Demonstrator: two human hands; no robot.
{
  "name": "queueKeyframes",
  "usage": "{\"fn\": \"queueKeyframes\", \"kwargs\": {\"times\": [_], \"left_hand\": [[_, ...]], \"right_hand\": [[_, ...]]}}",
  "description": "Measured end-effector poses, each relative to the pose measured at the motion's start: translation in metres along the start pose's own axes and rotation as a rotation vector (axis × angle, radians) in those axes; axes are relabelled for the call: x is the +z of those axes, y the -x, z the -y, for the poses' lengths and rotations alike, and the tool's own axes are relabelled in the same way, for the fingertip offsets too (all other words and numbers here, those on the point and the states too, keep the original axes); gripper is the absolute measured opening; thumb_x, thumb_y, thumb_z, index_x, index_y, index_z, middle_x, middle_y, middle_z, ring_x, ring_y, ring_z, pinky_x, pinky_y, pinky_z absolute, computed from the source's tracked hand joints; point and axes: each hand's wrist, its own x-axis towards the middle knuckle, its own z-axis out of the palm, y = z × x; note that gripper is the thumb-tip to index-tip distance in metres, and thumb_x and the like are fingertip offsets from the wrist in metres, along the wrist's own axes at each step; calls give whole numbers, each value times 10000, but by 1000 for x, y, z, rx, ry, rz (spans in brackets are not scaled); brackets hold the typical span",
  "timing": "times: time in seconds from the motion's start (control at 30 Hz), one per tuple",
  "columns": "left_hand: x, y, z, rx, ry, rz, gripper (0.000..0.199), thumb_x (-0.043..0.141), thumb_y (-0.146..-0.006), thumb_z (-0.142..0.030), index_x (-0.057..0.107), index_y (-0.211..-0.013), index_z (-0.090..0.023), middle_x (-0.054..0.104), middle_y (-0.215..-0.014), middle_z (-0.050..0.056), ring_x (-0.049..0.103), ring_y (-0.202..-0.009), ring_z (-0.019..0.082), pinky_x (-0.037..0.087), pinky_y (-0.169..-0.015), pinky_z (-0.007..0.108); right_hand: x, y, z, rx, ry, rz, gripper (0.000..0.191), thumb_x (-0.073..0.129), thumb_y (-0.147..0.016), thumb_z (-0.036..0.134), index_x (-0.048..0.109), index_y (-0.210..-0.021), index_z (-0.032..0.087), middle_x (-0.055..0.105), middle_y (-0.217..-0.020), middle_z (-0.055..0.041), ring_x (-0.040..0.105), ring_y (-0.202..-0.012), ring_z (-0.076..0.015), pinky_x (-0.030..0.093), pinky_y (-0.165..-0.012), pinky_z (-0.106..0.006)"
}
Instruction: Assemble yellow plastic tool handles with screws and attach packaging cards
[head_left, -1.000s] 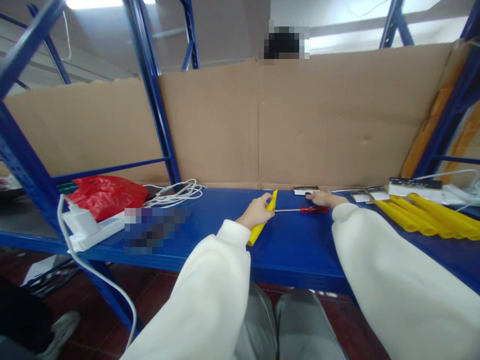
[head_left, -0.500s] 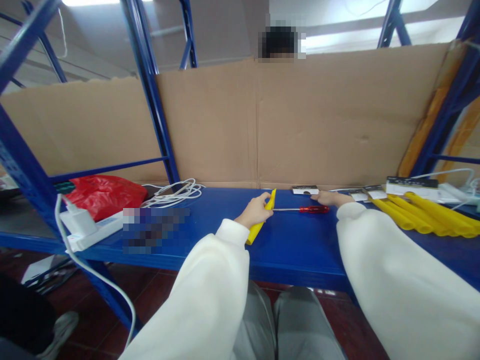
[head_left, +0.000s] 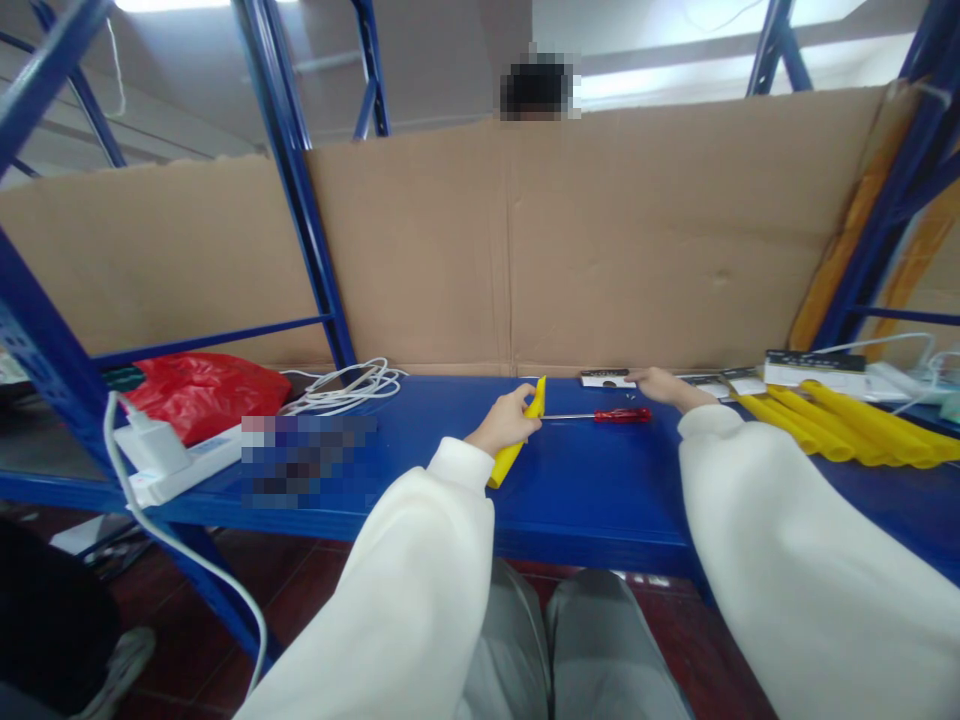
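Note:
My left hand (head_left: 507, 419) is closed round a yellow tube (head_left: 508, 462), which slants up and away above the blue shelf top. Just right of it lies a screwdriver with a red handle (head_left: 624, 415), its shaft reaching towards the tube. My right hand (head_left: 663, 386) is at the back of the shelf, its fingertips at the right end of a small black-and-white box (head_left: 604, 379). Whether those fingers hold anything is too small to tell. Tiny silvery pieces (head_left: 631, 397) lie between the box and the red handle.
Several yellow tubes (head_left: 847, 425) lie at the right by a larger white box (head_left: 814, 370). A red bag (head_left: 206, 392), a power strip (head_left: 191, 472) and coiled white cable (head_left: 352, 385) are at the left. Cardboard (head_left: 420, 250) stands behind; a person's head shows above it.
My right hand has lifted slightly off the shelf top near the small box, uncovering the tiny silvery pieces. My left hand keeps its hold on the yellow tube. The view has shifted a little.

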Motion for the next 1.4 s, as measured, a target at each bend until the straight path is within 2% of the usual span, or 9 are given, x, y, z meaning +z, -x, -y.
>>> {"fn": "queueKeyframes", "kwargs": {"times": [0.17,0.43,0.53,0.63,0.77,0.9,0.97,1.13,1.4], "left_hand": [[2,-2,3,-26,62,-12,516,623,-771,-43,558,-1274,-143,715,-929,47,565,-451,78,426,-443,183],[5,-6,-1,-72,328,-23,471,634,-779,-34,517,-1209,-187,669,-762,-37,534,-396,65,402,-402,163],[7,-11,-13,-117,485,-4,424,635,-787,-31,506,-1162,-181,658,-729,-41,538,-390,78,399,-389,176],[12,-21,-27,-153,644,13,412,645,-775,-28,519,-1142,-168,714,-793,14,590,-451,96,433,-429,188],[27,-40,-44,-150,842,110,319,602,-821,-77,596,-1137,-125,766,-968,106,659,-599,109,496,-528,192],[47,-58,-55,-230,913,240,308,497,-882,-110,674,-1133,-96,771,-1008,112,691,-724,137,521,-592,206],[57,-66,-58,-273,930,261,335,464,-888,-105,687,-1139,-92,770,-999,106,699,-763,146,519,-596,205],[72,-75,-55,-268,946,274,343,473,-891,-131,698,-1145,-81,765,-974,123,700,-777,164,529,-622,219],[73,-74,-43,-286,969,255,369,478,-890,-149,686,-1189,-88,758,-950,116,687,-712,147,519,-601,212]], "right_hand": [[-7,9,6,-3,85,-100,431,473,-806,49,815,-1046,156,765,-1161,-85,672,-1194,-252,466,-1089,-329],[1,30,21,9,22,-57,380,503,-767,32,827,-931,141,793,-1045,-109,729,-1058,-250,512,-990,-292],[4,31,31,32,-131,-78,307,530,-804,69,815,-897,134,794,-1031,-117,730,-1034,-260,517,-992,-337],[7,33,45,88,-391,-71,230,549,-891,143,779,-873,134,789,-1040,-129,729,-1010,-241,517,-998,-372],[9,40,65,200,-806,-14,168,580,-950,208,724,-873,166,785,-918,-100,735,-862,-173,561,-891,-308],[8,42,70,258,-1103,-16,197,595,-902,67,675,-744,152,725,-707,-57,666,-624,-119,571,-702,-226],[6,41,67,309,-1162,-57,215,593,-870,9,661,-714,141,697,-655,-44,624,-560,-102,554,-621,-199],[4,38,63,456,-1160,-123,234,578,-839,-43,635,-703,139,601,-519,2,548,-470,-90,527,-505,-173],[5,39,65,484,-1193,-87,189,582,-863,-13,647,-796,152,587,-521,11,563,-479,-96,546,-503,-171]]}}
